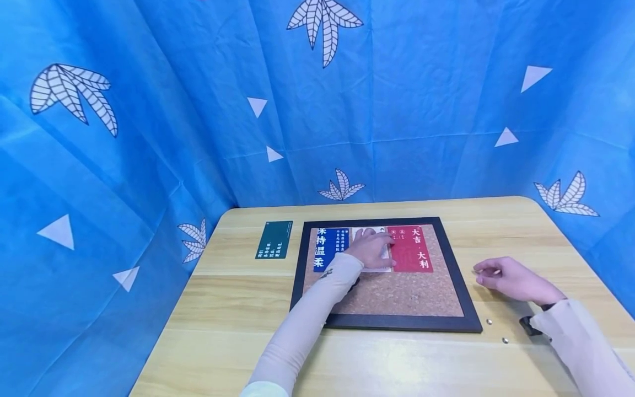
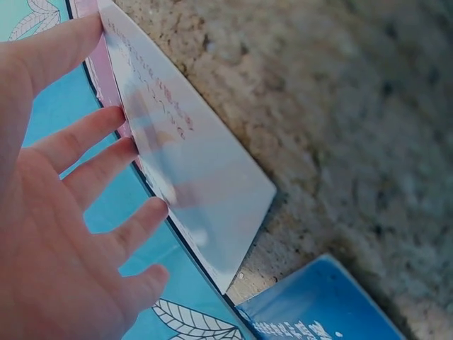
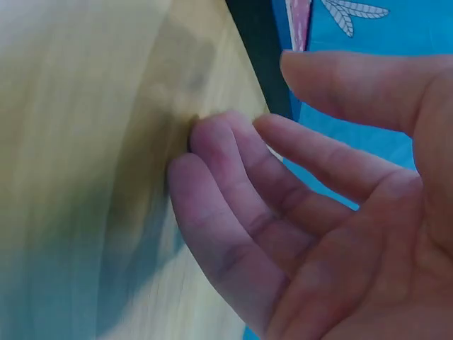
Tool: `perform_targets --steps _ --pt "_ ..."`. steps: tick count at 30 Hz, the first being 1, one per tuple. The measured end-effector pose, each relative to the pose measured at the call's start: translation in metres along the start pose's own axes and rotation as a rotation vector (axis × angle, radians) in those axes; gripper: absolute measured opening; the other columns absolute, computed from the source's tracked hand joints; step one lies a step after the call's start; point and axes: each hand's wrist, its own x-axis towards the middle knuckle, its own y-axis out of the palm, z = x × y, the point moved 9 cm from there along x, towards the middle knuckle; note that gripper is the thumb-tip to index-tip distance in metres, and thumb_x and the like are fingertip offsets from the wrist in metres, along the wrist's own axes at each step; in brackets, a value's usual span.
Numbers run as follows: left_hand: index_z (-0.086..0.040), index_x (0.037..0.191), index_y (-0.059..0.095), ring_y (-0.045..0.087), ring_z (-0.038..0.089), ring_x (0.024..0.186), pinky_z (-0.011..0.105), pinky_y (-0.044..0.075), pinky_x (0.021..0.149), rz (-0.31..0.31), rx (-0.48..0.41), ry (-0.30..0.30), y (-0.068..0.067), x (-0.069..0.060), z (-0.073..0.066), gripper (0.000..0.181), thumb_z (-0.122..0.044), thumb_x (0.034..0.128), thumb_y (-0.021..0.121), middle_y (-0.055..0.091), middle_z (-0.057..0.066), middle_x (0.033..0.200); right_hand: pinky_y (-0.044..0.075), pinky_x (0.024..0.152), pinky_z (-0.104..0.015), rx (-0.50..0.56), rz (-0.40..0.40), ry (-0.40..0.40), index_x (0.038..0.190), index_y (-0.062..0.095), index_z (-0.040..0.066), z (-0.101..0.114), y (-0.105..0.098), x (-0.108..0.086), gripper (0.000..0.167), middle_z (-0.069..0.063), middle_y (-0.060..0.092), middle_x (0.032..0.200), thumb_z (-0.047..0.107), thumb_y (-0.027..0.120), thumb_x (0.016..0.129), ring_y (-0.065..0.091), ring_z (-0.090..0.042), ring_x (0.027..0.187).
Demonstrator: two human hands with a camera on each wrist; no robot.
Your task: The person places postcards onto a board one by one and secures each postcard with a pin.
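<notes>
**White card under the left hand, upper middle of the corkboard**

Principal item: white card. It is lying near the centre of the head view, on the upper part of the corkboard, between a blue card and a red card. You are covering most of it.

Handling: you seem to be steadying this card. You do best by pressing evenly with the fingertips, minding that its edges are running level with its neighbours, and leaving the corners bare.

Left hand: fingers are stretching out, spread, their tips resting on the card; you are gripping nothing.

Right hand: standing low over the table at right of frame, well apart from the card. Fingers are bending loosely, the thumb standing clear; no hold is showing. A small gold-coloured piece is showing at the fingertips; whether you are touching it, you cannot tell.

Sundries: two small metal pieces are lying at lower right, outside the board; being small, they probably want a slow fingertip pinch. A green card is lying left of the board.
</notes>
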Motion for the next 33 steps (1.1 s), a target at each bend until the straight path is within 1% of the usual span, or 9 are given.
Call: perform_targets --steps 3,5,7,9,14,19,23,29,33 --pt "-0.028 0.148 0.056 0.049 0.02 0.135 0.048 0.033 0.121 0.003 -0.002 0.002 0.0 0.0 -0.001 0.059 -0.053 0.0958 0.066 0.049 -0.009 0.16 0.053 0.068 -0.022 0.02 0.038 -0.023 0.121 0.067 -0.012 0.001 0.005 -0.008 0.033 -0.008 0.073 0.102 0.011 0.068 0.097 0.059 0.002 0.081" --pt "-0.028 0.148 0.057 0.049 0.02 0.135 0.05 0.032 0.122 0.004 -0.005 0.003 0.0 -0.001 -0.002 0.059 -0.052 0.0955 0.067 0.049 -0.009 0.161 0.053 0.068 -0.021 0.045 0.071 -0.057 0.116 0.068 -0.012 0.003 0.009 -0.014 0.027 -0.008 0.073 0.1 0.005 0.067 0.095 0.058 0.004 0.08" --pt "-0.028 0.148 0.057 0.049 0.02 0.135 0.05 0.033 0.122 0.001 -0.004 0.006 0.0 -0.001 -0.003 0.058 -0.052 0.0953 0.067 0.049 -0.009 0.16 0.052 0.067 -0.021 0.059 0.1 -0.079 0.11 0.07 -0.01 0.005 0.012 -0.019 0.022 -0.008 0.074 0.1 0.0 0.066 0.091 0.057 0.004 0.079" --pt "-0.029 0.147 0.057 0.049 0.019 0.134 0.049 0.033 0.121 -0.003 0.003 0.006 0.0 -0.001 -0.002 0.059 -0.053 0.095 0.067 0.049 -0.01 0.16 0.051 0.066 -0.021 0.066 0.126 -0.09 0.107 0.07 -0.008 0.007 0.015 -0.024 0.02 -0.008 0.073 0.097 -0.003 0.066 0.088 0.056 0.003 0.076" --pt "-0.029 0.147 0.058 0.049 0.019 0.133 0.049 0.034 0.12 -0.01 0.008 -0.001 -0.003 -0.002 -0.003 0.059 -0.053 0.0946 0.068 0.05 -0.011 0.159 0.048 0.063 -0.022 0.039 0.158 -0.084 0.106 0.071 -0.003 0.009 0.022 -0.035 0.02 -0.002 0.066 0.089 0.0 0.072 0.086 0.05 0.002 0.073" --pt "-0.029 0.147 0.058 0.049 0.019 0.132 0.049 0.034 0.12 -0.007 0.008 -0.004 -0.005 -0.003 -0.003 0.058 -0.052 0.0946 0.068 0.05 -0.01 0.159 0.046 0.063 -0.023 0.059 0.179 -0.065 0.105 0.071 0.0 0.013 0.03 -0.043 0.025 -0.002 0.062 0.085 0.008 0.08 0.083 0.049 0.001 0.072" --pt "-0.03 0.147 0.058 0.05 0.019 0.132 0.048 0.034 0.12 -0.006 0.022 -0.007 -0.005 -0.003 -0.003 0.058 -0.053 0.0948 0.068 0.05 -0.011 0.159 0.045 0.062 -0.023 0.061 0.166 -0.045 0.102 0.07 0.002 0.015 0.034 -0.046 0.026 -0.001 0.06 0.081 0.011 0.084 0.082 0.049 0.0 0.07" --pt "-0.029 0.147 0.058 0.049 0.019 0.133 0.049 0.033 0.12 0.0 0.017 -0.01 -0.006 -0.004 -0.004 0.057 -0.052 0.0954 0.068 0.049 -0.01 0.16 0.045 0.059 -0.022 0.008 0.087 -0.12 0.09 0.07 0.007 0.024 0.038 -0.049 0.017 0.005 0.061 0.075 0.01 0.084 0.081 0.049 0.004 0.066" --pt "-0.029 0.147 0.058 0.048 0.019 0.132 0.05 0.032 0.121 0.002 0.017 -0.011 -0.007 -0.004 -0.005 0.057 -0.051 0.0953 0.068 0.049 -0.01 0.16 0.046 0.057 -0.021 -0.019 0.061 -0.164 0.083 0.069 0.011 0.028 0.04 -0.05 0.014 0.008 0.062 0.073 0.002 0.079 0.08 0.049 0.005 0.065"
